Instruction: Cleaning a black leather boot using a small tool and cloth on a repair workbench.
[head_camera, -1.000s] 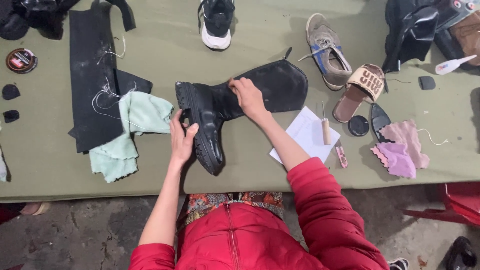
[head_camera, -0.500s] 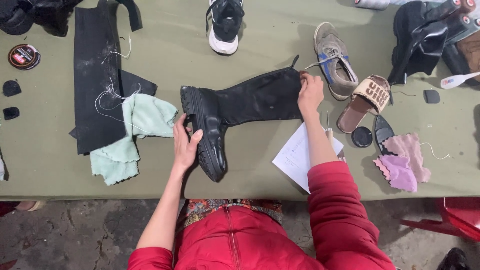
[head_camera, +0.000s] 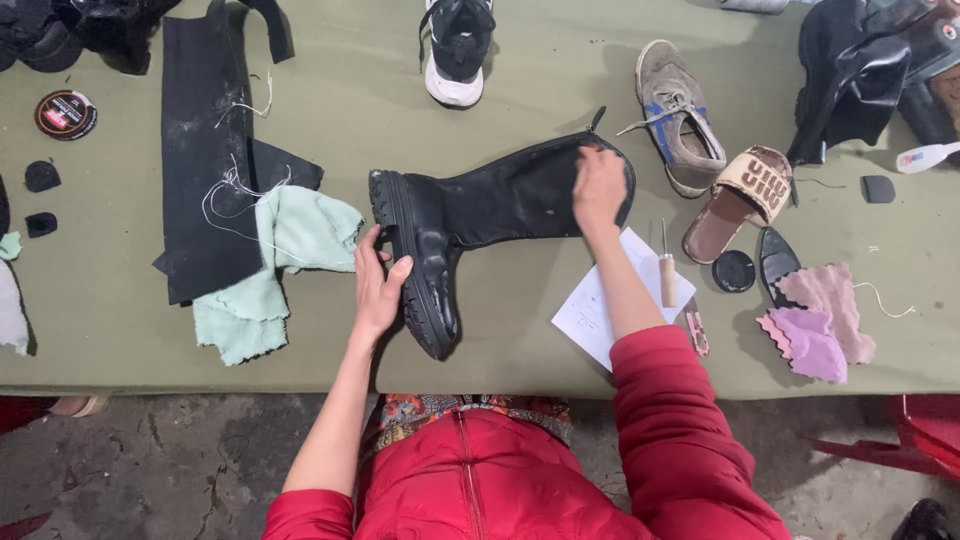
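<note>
Black boot (head_camera: 470, 205) is lying sideways; left hand (head_camera: 375, 285), fingers spread, is gripping its sole at 9 o'clock, right hand (head_camera: 598, 187) is pressing flat its shaft at 3 o'clock

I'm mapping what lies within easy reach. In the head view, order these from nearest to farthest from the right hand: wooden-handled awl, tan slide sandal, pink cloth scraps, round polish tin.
1. Wooden-handled awl, just below-right of the right hand.
2. Tan slide sandal, further right.
3. Pink cloth scraps, lower right.
4. Round polish tin, far left.
</note>
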